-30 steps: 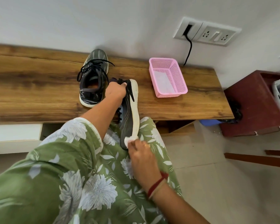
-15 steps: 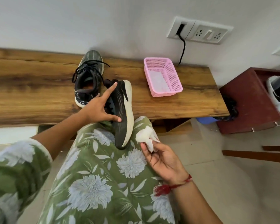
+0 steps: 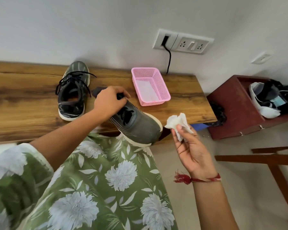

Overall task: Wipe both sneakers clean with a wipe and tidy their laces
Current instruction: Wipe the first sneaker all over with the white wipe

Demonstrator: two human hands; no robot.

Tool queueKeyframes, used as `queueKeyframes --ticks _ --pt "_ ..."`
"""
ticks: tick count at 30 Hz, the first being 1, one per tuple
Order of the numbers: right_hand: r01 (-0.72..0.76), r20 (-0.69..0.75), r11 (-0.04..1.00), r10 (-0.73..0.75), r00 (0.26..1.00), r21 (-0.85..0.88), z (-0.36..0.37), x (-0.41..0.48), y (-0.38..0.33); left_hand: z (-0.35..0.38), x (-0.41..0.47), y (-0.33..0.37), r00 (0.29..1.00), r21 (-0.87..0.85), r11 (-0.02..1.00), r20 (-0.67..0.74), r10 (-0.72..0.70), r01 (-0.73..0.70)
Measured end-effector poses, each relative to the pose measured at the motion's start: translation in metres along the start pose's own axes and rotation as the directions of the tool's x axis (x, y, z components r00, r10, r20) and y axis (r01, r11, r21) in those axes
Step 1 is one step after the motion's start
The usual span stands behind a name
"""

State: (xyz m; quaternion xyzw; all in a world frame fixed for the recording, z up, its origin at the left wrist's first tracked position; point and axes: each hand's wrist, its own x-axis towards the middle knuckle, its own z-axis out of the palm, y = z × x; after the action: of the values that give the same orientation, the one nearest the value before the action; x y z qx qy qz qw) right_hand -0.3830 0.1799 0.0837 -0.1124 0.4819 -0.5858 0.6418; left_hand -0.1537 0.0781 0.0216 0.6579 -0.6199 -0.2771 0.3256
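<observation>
Gripping one sneaker (image 3: 140, 128) at its collar, the left hand (image 3: 111, 102) held it tilted against the knee, toe turned toward the right hand (image 3: 191, 151), probably to offer the upper for wiping. That hand pinched a crumpled wipe (image 3: 177, 126) just beside the toe, not touching. The other sneaker (image 3: 71, 95) stood on the wooden bench (image 3: 23, 100), laces loose, near a pink basket (image 3: 150, 87).

Matt wood-grain bench (image 3: 181, 97); perforated pink plastic basket (image 3: 161, 85); crumpled paper wipe (image 3: 178, 123).
</observation>
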Motion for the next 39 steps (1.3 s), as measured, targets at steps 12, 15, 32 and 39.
queueKeyframes --ticks 12,15,32,39 --pt "0.488 0.486 -0.039 -0.185 0.854 -0.872 0.02 0.085 0.022 0.006 -0.049 -0.038 0.954 0.026 0.999 -0.3 -0.017 0.025" --pt "0.513 0.516 -0.191 0.036 0.856 -0.837 0.042 0.102 0.037 0.017 -0.051 -0.049 0.931 0.033 0.999 -0.364 -0.027 0.042" --pt "0.605 0.593 -0.216 0.125 0.796 -0.766 0.039 0.092 0.054 0.033 -0.048 -0.062 0.88 0.031 0.97 -0.427 -0.207 0.243" --pt "0.546 0.509 -0.188 0.212 0.834 -0.816 0.009 0.048 0.04 0.037 -0.048 -0.063 0.862 0.004 0.962 -0.445 -0.242 0.272"
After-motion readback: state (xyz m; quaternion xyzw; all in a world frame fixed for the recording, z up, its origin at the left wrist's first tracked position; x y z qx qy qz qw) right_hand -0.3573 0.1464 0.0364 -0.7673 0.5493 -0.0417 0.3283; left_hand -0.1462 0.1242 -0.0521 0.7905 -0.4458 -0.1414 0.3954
